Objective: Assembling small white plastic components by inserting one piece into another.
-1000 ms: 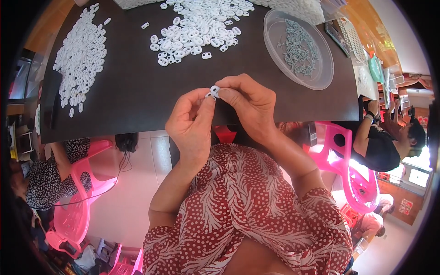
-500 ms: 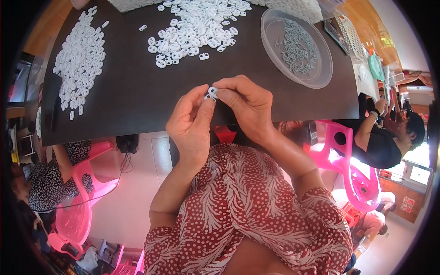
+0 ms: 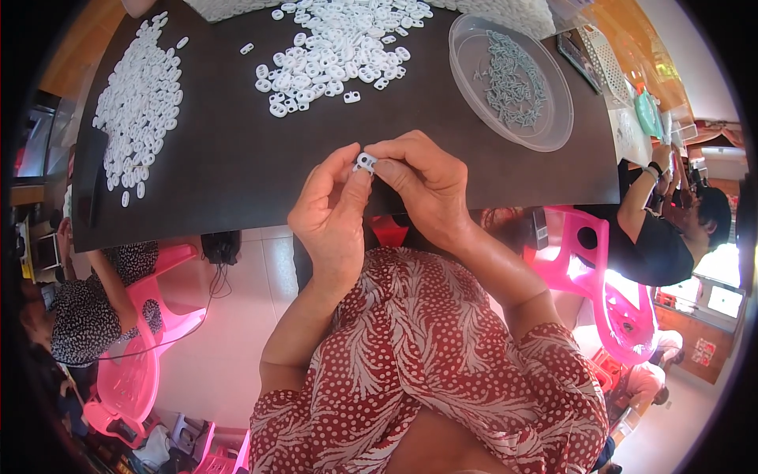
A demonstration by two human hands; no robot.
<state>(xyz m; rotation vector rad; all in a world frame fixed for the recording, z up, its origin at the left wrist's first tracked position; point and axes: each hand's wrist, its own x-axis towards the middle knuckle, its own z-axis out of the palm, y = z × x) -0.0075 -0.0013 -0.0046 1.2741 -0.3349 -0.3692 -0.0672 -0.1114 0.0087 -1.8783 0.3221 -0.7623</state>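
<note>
Since the earlier frame, we see that the white piece (image 3: 366, 161) has turned slightly at the fingertips, while both hands have kept nearly the same place; at right, a co-worker's (image 3: 655, 245) wrist has risen. We note the left hand (image 3: 326, 217) almost closed, thumb and fingers pinching the piece from one side; the right hand (image 3: 430, 182) pinches it from the other, its gap just as narrow. We place the piece above the tabletop (image 3: 245, 166), near its close edge, not set down. Progress, as we judge it: this one is mid-handling, and much remains, given the loose central heap (image 3: 339, 67) of two-holed white parts. Whether the left heap (image 3: 142, 107) of white ovals is finished or waiting, we cannot tell. To the right we log a clear round tub (image 3: 557, 133) holding slender grey-green bits (image 3: 513, 87), with a dark flat object (image 3: 579, 65) just beyond it. Our view is obstructed by the fingertips, which cover part of the piece; we cannot tell whether it is one part or two joined.
</note>
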